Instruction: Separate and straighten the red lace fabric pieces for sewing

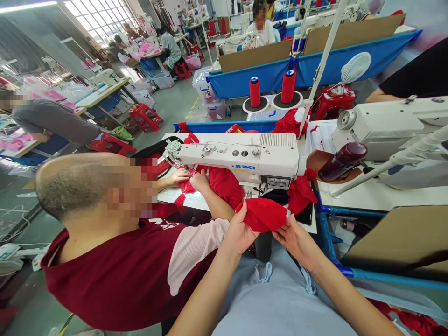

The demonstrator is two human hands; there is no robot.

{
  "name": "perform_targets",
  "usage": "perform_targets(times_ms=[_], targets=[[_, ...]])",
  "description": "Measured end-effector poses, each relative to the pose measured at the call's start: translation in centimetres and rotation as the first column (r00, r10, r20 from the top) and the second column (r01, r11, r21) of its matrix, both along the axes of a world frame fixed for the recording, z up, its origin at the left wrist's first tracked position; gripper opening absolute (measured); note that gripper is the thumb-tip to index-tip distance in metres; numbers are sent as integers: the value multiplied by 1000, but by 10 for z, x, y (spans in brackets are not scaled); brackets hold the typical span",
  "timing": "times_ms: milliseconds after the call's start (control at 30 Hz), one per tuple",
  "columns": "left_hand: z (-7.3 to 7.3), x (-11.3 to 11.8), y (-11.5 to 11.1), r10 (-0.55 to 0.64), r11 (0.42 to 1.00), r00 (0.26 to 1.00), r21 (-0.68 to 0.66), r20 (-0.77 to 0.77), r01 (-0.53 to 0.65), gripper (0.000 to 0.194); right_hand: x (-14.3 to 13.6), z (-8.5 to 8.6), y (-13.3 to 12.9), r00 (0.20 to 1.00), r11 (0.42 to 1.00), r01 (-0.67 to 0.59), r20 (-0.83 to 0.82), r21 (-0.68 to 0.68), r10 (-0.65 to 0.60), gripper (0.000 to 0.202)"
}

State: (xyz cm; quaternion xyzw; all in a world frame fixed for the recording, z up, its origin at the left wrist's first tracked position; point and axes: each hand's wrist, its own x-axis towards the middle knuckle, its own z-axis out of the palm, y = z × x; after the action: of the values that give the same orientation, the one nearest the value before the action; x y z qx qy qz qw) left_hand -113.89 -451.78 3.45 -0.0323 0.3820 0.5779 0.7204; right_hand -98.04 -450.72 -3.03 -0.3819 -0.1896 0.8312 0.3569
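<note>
Above our lap, our left hand (241, 234) clamps the red fabric piece (266, 215) between thumb and fingers; our right hand (297, 240), fingers partly spread, pinches its right end, apparently at a pale tag (288, 217). Beyond stands a white sewing machine (241, 154), with a co-worker's hands (200, 181) at its left end.

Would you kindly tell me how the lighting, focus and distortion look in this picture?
Head view: the paned window glares white; head view: the red fabric held by the left hand and right hand looks fairly sharp; head view: the room leans, and the upper right corner is smeared.
</note>
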Motion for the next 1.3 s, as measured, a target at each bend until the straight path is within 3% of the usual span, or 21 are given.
perform_targets(times_ms=[167, 333, 467, 567, 667, 867, 967, 1133, 1300], targets=[[-8, 7, -4, -39, 999, 999, -24, 32, 39, 21, -4, 15, 3, 985, 993, 101, -133, -58, -108, 40], [-5, 7, 3, 43, 988, 999, -151, 29, -38, 15, -2, 20, 4, 978, 984, 129, -146, -124, -147, 42], [3, 0, 7, 90, 979, 996, -189, 31, -82, 31, -1, 19, 5, 994, 997, 44, -96, -60, -50, 43], [5, -1, 4, 73, 986, 997, -151, 33, -67, 32, -2, 20, 8, 988, 989, 144, -54, -24, -145, 36], [3, 1, -1, 31, 996, 999, -89, -7, -32, 20, -4, 23, 10, 969, 968, 248, -1, 31, -248, 32], [7, 0, -2, 54, 997, 999, -52, -2, -54, 21, -6, 29, 10, 926, 921, 342, 97, 186, -364, 31], [8, 1, -1, 45, 996, 998, -78, 45, -42, 23, -8, 31, 9, 929, 912, 310, 118, 268, -350, 33], [3, 8, 0, 30, 992, 998, -121, 47, -24, 24, -10, 35, 7, 954, 928, 251, 92, 276, -285, 39], [8, 8, 3, 62, 983, 997, -176, 37, -55, 20, -12, 33, 5, 982, 930, 104, 113, 353, -153, 29]])
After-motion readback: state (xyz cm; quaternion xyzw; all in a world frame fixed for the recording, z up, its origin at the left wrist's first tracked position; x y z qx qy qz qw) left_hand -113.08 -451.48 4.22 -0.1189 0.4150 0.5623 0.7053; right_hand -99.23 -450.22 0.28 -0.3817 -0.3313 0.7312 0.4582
